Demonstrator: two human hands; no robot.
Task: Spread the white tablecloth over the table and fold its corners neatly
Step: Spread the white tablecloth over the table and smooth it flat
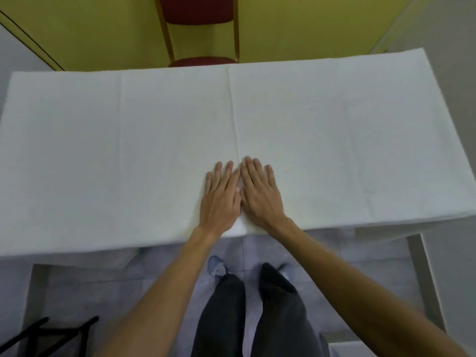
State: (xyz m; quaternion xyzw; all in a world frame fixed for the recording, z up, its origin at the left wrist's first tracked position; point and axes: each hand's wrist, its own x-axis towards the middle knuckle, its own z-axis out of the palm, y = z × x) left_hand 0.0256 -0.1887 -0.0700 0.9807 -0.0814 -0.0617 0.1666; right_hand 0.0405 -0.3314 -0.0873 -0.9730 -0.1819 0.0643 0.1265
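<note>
This looks like a dining or function room set up for table service. A long worktop (422, 274) is covered edge to edge by a white tablecloth (154, 137) with pressed fold lines. At its far side stands a banquet-style chair (198, 9) with red padding and a gold metal frame, against a plain yellow surface (309, 27). The floor (257, 248) is pale tile.

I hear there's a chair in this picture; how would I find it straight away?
Start at the wide white tablecloth filling the middle of the view. Look just beyond its far edge, near the centre, against the yellow backdrop: the chair stands there. It is the only red thing in sight, with a slim gold frame.
</note>
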